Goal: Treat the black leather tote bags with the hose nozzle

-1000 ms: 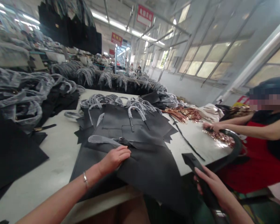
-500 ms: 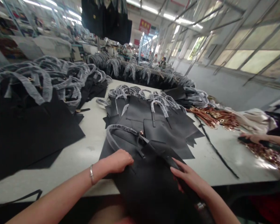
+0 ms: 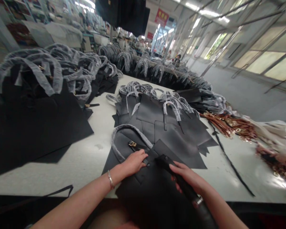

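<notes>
A black handbag [image 3: 133, 187] lies at the table's front edge, its lower part hanging toward me. Its handle [image 3: 120, 130] is wrapped in clear film, and a gold buckle [image 3: 132, 144] shows on a short black strap. My left hand [image 3: 133, 162], with a silver bracelet, is closed on the bag near the base of the handle. My right hand [image 3: 187, 175] is wrapped round a black hose nozzle [image 3: 181, 184] with a metal clamp. The nozzle's tip is over the bag's upper edge, right of my left hand; whether they touch I cannot tell.
Behind lies a pile of black bags [image 3: 166, 133] with wrapped handles. A larger stack of bags [image 3: 38, 124] stands left. Brown straps [image 3: 231, 125] and a black cord [image 3: 228, 162] lie right. A co-worker's hand [image 3: 284, 157] is at the right edge, by more metal-fitted straps.
My left hand has moved up the bag toward the handle, and the gold buckle now shows fully. The nozzle's tip is nearer my left hand. The view has swung left.
</notes>
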Demonstrator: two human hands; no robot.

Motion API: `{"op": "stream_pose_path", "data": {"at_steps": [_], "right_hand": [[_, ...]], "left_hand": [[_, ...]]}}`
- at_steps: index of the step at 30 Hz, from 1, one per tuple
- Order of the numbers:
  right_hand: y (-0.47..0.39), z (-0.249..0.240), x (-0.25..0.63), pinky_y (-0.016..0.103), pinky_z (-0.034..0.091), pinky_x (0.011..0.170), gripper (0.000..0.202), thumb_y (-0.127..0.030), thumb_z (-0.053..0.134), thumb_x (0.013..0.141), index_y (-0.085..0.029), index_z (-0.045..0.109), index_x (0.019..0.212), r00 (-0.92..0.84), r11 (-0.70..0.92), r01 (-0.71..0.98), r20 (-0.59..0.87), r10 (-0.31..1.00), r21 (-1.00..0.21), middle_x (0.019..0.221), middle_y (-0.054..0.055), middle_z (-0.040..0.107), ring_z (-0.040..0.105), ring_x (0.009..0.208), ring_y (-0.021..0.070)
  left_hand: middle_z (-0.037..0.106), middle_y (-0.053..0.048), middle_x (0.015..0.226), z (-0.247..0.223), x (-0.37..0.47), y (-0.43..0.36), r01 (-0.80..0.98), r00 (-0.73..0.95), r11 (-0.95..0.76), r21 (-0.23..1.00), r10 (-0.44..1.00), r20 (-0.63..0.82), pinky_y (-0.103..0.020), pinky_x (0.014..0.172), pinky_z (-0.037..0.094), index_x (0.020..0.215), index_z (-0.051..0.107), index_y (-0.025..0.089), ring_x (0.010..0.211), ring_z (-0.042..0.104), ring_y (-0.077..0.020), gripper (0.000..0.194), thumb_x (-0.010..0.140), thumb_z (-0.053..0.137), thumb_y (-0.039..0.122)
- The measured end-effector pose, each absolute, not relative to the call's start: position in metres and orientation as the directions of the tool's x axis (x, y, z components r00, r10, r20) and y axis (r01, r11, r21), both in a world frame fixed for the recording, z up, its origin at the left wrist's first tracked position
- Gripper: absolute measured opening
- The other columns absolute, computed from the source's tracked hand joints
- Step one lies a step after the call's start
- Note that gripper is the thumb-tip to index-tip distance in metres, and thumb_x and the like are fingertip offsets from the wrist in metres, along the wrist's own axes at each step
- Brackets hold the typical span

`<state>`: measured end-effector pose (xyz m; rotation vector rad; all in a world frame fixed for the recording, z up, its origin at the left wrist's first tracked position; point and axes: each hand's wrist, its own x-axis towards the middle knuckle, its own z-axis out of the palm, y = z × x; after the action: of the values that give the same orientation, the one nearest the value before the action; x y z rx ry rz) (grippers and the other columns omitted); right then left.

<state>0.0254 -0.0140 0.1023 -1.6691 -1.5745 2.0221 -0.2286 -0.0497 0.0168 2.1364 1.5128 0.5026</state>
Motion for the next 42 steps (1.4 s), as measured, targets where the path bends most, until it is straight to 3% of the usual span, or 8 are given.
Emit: {"op": "stream_pose_path", "data": {"at_steps": [3, 7, 12, 18, 27, 32, 42], "right_hand": [[-0.003, 0.1, 0.012, 0.019, 0.043, 0.034, 0.042, -0.048, 0.055, 0.086, -0.019, 0.05, 0.115, -0.377, -0.375, 0.49, -0.579, 0.723, -0.787, 0.065, -0.003, 0.058, 0.055, 0.039, 0.0105], [-0.005, 0.111, 0.0, 0.02, 0.045, 0.038, 0.055, -0.045, 0.059, 0.086, -0.025, 0.042, 0.134, -0.342, -0.169, 0.482, -0.362, 0.867, -0.86, 0.069, -0.005, 0.057, 0.056, 0.042, 0.0099], [-0.024, 0.133, 0.01, 0.019, 0.044, 0.038, 0.055, -0.045, 0.058, 0.087, -0.025, 0.042, 0.136, -0.412, -0.261, 0.558, -0.536, 0.737, -0.787, 0.068, -0.005, 0.058, 0.058, 0.041, 0.0102], [-0.033, 0.124, 0.008, 0.019, 0.045, 0.035, 0.058, -0.046, 0.059, 0.085, -0.022, 0.043, 0.136, -0.462, -0.382, 0.597, -0.691, 0.555, -0.706, 0.066, -0.004, 0.057, 0.057, 0.039, 0.0102], [-0.028, 0.122, -0.013, 0.018, 0.046, 0.037, 0.058, -0.045, 0.06, 0.085, -0.024, 0.044, 0.137, -0.529, -0.324, 0.634, -0.7, 0.48, -0.702, 0.068, -0.004, 0.057, 0.057, 0.04, 0.0092], [-0.049, 0.126, -0.001, 0.017, 0.045, 0.036, 0.065, -0.045, 0.059, 0.086, -0.023, 0.036, 0.143, -0.508, -0.341, 0.686, -0.758, 0.408, -0.643, 0.064, -0.005, 0.055, 0.056, 0.04, 0.0086], [-0.059, 0.123, -0.022, 0.019, 0.044, 0.037, 0.069, -0.047, 0.059, 0.084, -0.024, 0.035, 0.144, -0.531, -0.281, 0.698, -0.74, 0.413, -0.659, 0.066, -0.005, 0.053, 0.055, 0.04, 0.0095]], "left_hand": [[0.055, -0.009, 0.108, 0.02, -0.229, -0.051, 0.762, 0.322, -0.27, 0.589, 0.947, 0.017, -0.03, 0.089, 0.044, 0.118, 0.056, 0.018, 0.1, 0.056, -0.0225, 0.036, 0.083, 0.062, 0.024], [0.056, -0.01, 0.107, 0.027, -0.233, -0.053, 0.74, 0.296, -0.225, 0.633, 0.955, -0.008, -0.031, 0.089, 0.044, 0.121, 0.055, 0.017, 0.1, 0.056, -0.0227, 0.04, 0.082, 0.063, 0.022], [0.058, -0.007, 0.097, 0.032, -0.242, -0.055, 0.646, 0.259, -0.138, 0.751, 0.965, -0.046, -0.029, 0.084, 0.045, 0.104, 0.057, 0.014, 0.09, 0.057, -0.0194, 0.03, 0.074, 0.064, 0.013], [0.057, -0.005, 0.093, 0.028, -0.243, -0.054, 0.608, 0.248, -0.127, 0.783, 0.968, -0.036, -0.028, 0.083, 0.044, 0.091, 0.054, 0.015, 0.088, 0.055, -0.018, 0.023, 0.071, 0.063, 0.008], [0.059, -0.006, 0.098, 0.015, -0.246, -0.054, 0.602, 0.276, -0.212, 0.77, 0.96, 0.049, -0.029, 0.086, 0.044, 0.095, 0.056, 0.016, 0.091, 0.055, -0.0178, 0.022, 0.075, 0.058, 0.008], [0.059, -0.006, 0.099, 0.014, -0.245, -0.055, 0.595, 0.278, -0.225, 0.771, 0.958, 0.066, -0.028, 0.087, 0.044, 0.107, 0.057, 0.014, 0.091, 0.054, -0.0169, 0.03, 0.077, 0.057, 0.008], [0.061, -0.006, 0.1, 0.017, -0.244, -0.054, 0.575, 0.248, -0.186, 0.796, 0.968, 0.047, -0.027, 0.082, 0.046, 0.121, 0.054, 0.012, 0.083, 0.055, -0.0155, 0.048, 0.074, 0.059, 0.006]]}}
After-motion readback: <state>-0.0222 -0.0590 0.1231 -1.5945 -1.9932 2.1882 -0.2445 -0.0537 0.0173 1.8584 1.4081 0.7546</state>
